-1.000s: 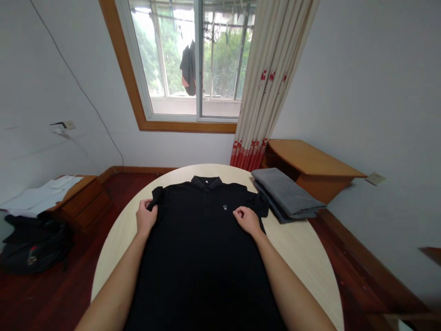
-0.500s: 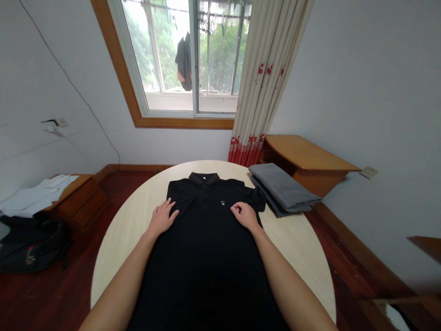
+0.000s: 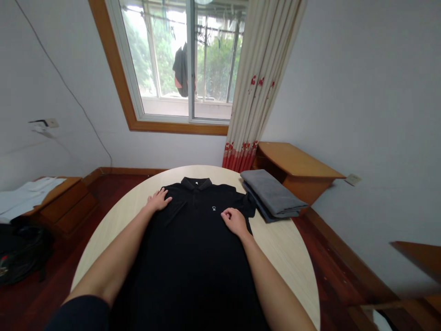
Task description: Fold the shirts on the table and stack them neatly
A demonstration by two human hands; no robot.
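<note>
A black polo shirt [image 3: 193, 239] lies spread face up, its collar [image 3: 196, 183] at the far side and a small pale emblem on the chest. My left hand [image 3: 159, 200] rests open on the sleeve at the shirt's left shoulder edge, fingers spread. On the chest, just beside the emblem, my right hand [image 3: 235, 221] sits loosely curled, with no cloth visible between its fingers. The lower end of the shirt is dark and merges with my own clothing, so its hem cannot be made out.
The round pale table [image 3: 282, 257] bears the shirt. Folded grey cloth [image 3: 274, 193] lies at its right rim, near a wooden desk [image 3: 299, 158]. Ahead are a window and a curtain [image 3: 263, 82]. A wooden cabinet [image 3: 65, 207] with papers and a black bag [image 3: 24, 250] stand left.
My left hand has slid away from me and outward, up the sleeve toward the shoulder. My right hand stays curled by the emblem. The whole view has shifted slightly.
</note>
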